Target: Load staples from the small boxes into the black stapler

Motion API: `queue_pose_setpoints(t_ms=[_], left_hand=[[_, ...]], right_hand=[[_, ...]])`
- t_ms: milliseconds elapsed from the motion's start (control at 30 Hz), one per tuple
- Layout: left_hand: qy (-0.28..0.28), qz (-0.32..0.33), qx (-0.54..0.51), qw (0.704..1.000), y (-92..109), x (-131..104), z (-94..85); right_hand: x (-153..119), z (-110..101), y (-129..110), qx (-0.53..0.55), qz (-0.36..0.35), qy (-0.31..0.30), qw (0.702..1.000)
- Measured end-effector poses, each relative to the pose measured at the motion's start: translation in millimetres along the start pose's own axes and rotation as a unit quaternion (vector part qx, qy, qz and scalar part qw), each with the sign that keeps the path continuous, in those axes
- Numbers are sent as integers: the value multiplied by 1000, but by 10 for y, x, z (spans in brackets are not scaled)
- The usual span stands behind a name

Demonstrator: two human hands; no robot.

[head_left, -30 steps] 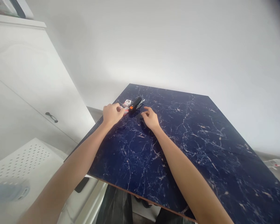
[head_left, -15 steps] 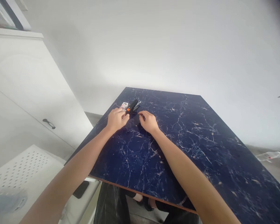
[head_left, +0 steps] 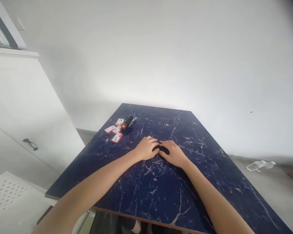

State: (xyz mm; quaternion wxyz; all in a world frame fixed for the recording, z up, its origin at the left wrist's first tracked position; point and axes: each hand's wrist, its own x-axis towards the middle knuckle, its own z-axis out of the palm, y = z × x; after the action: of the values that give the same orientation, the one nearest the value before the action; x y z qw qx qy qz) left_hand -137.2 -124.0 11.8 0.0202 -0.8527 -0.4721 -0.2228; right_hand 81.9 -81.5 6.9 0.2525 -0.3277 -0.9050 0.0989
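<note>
Both hands have come away from the stapler since half a second ago: the left hand (head_left: 147, 148), which was over the boxes, has swung rightward and nearer to the person, and the right hand (head_left: 174, 154) has shifted the same way. From where I stand they now meet around the middle of the blue marbled counter (head_left: 141, 191), fingertips touching or nearly so, thumbs parted from the curved fingers so that a dark gap shows between them. Each is about half spread, and I see nothing gripped in either; whether something tiny sits under the fingertips, I can't tell. Their low, mirrored pose looks to me like a rest. Beyond them and to the left, well apart from the fingers, the black stapler (head_left: 128, 123) lies toward the counter's far left corner. Its long axis runs on a slant, the end with the orange panel (head_left: 123, 126) turned toward the person and the left, the end with silvery metal (head_left: 134, 120) pointing away to the right. A white printed box (head_left: 119, 122) stands just beside it on the left, and three flat red-and-white boxes (head_left: 117, 138) lie nearer, the closest a little apart from the rest. I'd guess they're gathered there because they belong with the stapler, in easy reach of the left hand.
</note>
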Motion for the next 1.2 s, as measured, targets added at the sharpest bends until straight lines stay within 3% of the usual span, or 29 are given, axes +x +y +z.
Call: queue_pose_setpoints(t_ms=[167,567,733,800,900,967,1033,1100,1200], left_hand=[[-22,0,-23,999,-98,-37,24],[-50,-15,-41,998,-80,-67,-33],[-44,-2,-29,999,-56,-56,15],[-13,-8,-19,1000,-114,-56,-42],[90,-53,30,994,-406,-141,-274],[172,-151,70,971,-731,-277,-477],[218,-296,115,923,-1087,-444,-657],[203,-406,124,882,-1386,-588,-771],[124,-406,92,901,-1612,-688,-780]], right_hand=[[34,-26,-6,23,18,-42,999],[16,14,-12,36,44,-37,998],[26,41,33,42,45,-23,998],[26,54,43,43,43,-20,998],[5,73,38,35,38,-29,998],[-20,86,23,23,45,-22,998],[-26,101,2,16,71,18,997],[31,134,-17,13,105,80,991],[326,271,-28,6,93,119,989]])
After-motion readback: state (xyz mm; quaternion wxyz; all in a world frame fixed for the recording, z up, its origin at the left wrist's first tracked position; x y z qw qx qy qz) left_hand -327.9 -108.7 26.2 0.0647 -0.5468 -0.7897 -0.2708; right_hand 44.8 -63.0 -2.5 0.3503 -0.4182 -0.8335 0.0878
